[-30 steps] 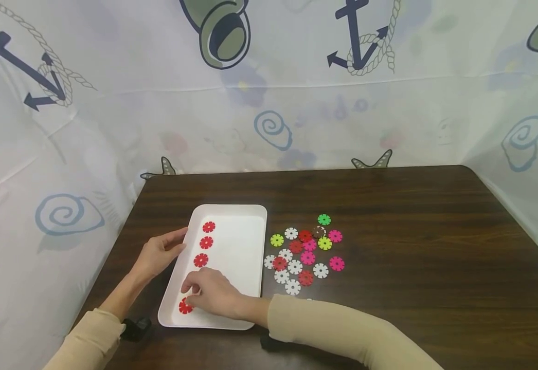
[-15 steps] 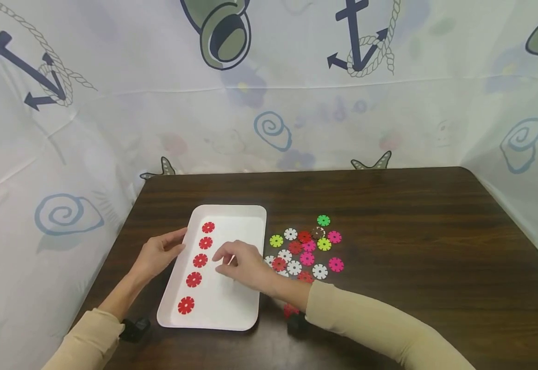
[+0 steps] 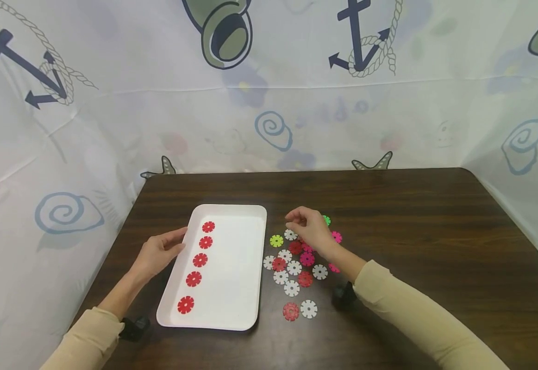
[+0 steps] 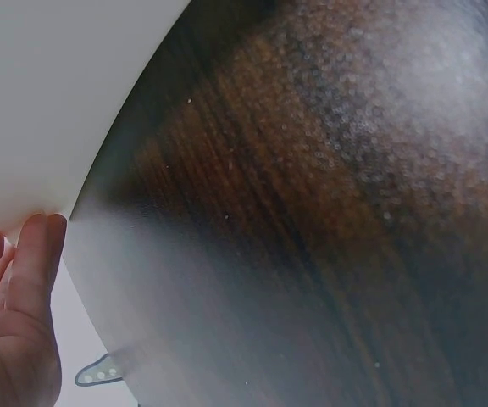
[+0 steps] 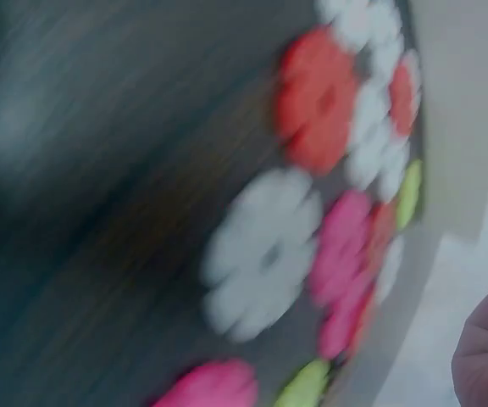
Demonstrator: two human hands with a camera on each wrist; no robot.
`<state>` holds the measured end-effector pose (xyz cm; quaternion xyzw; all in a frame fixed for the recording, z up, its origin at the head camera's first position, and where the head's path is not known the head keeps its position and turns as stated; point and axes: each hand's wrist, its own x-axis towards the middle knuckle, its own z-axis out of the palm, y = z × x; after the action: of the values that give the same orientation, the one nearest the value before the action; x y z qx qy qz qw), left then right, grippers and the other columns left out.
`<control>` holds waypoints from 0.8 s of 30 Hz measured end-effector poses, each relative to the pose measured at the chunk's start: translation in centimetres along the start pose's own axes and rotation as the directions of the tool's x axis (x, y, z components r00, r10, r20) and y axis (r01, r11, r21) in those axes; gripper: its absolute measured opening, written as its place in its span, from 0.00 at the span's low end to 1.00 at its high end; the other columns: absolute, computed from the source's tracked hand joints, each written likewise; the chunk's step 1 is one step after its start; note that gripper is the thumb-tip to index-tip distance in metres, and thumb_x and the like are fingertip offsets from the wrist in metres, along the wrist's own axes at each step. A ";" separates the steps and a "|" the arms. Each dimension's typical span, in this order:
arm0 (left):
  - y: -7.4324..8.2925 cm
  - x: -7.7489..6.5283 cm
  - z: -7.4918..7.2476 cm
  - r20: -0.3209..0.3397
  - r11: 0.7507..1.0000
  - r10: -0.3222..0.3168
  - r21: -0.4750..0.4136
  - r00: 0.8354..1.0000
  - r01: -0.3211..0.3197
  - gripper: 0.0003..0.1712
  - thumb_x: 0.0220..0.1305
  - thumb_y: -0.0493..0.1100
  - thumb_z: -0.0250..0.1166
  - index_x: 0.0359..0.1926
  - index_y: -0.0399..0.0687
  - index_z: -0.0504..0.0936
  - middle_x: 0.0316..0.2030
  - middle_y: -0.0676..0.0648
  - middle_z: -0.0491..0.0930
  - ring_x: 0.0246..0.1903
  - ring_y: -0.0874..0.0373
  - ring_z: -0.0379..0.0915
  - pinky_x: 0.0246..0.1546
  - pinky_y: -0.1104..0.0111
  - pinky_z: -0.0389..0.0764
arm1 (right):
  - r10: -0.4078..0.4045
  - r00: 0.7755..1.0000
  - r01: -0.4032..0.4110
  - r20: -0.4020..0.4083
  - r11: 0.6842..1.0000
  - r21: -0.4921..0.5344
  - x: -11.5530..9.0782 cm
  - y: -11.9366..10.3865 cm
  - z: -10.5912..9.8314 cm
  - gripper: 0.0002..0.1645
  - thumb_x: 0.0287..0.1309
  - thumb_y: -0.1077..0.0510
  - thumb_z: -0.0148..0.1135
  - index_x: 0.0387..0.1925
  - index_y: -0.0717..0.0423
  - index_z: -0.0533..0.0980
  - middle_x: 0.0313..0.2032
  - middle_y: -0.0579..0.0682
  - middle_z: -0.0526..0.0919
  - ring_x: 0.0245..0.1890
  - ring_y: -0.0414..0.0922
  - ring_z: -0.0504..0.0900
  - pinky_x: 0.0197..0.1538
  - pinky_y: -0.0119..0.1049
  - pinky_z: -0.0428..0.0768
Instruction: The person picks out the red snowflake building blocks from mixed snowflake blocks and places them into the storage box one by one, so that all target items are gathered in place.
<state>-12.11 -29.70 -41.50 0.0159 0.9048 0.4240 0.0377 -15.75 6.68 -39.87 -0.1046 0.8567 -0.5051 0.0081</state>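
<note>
In the head view a white tray (image 3: 232,267) holds a column of several red notched discs (image 3: 200,260) along its left side. My left hand (image 3: 155,255) touches the tray's left rim with finger and thumb; in the left wrist view its fingertips (image 4: 45,219) meet the tray edge. My right hand (image 3: 312,229) hovers over the upper part of a loose group of flower-like discs, fingers bent, with nothing seen between them. White discs (image 3: 294,267), pink discs (image 3: 307,258), red discs (image 3: 305,279) and a yellow-green disc (image 3: 276,241) lie there, some hidden beneath the hand.
The dark wooden table (image 3: 435,231) extends to the right of the discs. A faded red disc (image 3: 290,311) and a white disc (image 3: 308,309) lie nearer the front. Behind the table hangs a patterned white curtain (image 3: 320,123).
My right hand has gone from the lowest red disc in the tray, rightward and away from me, to above the loose discs. The red column is uncovered; my left hand stays put.
</note>
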 end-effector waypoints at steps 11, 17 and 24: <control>-0.1 -0.1 0.1 -0.004 1.000 -0.003 0.006 1.000 0.003 0.29 0.64 0.38 0.61 0.65 0.39 0.67 0.60 0.33 0.70 0.53 0.37 0.74 0.49 0.53 0.78 | 0.104 0.995 -0.103 0.000 0.989 -0.107 0.0 3.4 -1.8 0.14 0.54 0.63 0.66 0.43 0.63 0.79 0.32 0.53 0.78 0.31 0.45 0.73 0.30 0.29 0.73; -0.1 0.0 0.1 -0.004 1.000 -0.001 0.005 1.000 0.001 0.29 0.64 0.38 0.61 0.65 0.39 0.66 0.60 0.33 0.70 0.53 0.37 0.74 0.49 0.54 0.78 | 0.126 0.992 -0.121 0.015 0.976 -0.182 -0.1 3.8 -1.7 0.14 0.52 0.62 0.68 0.42 0.62 0.79 0.30 0.52 0.75 0.30 0.44 0.70 0.28 0.30 0.69; -0.1 0.0 0.1 -0.005 1.000 -0.003 0.003 1.000 0.003 0.30 0.64 0.38 0.61 0.66 0.39 0.66 0.61 0.33 0.70 0.53 0.37 0.74 0.49 0.53 0.78 | 0.113 0.993 -0.102 0.033 0.965 -0.244 -0.2 3.9 -1.5 0.16 0.49 0.61 0.70 0.42 0.60 0.80 0.30 0.52 0.77 0.30 0.44 0.72 0.29 0.30 0.69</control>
<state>-12.15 -29.69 -41.61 0.0138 0.9056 0.4224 0.0360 -16.43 9.83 -42.53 -0.0701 0.9157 -0.3933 0.0427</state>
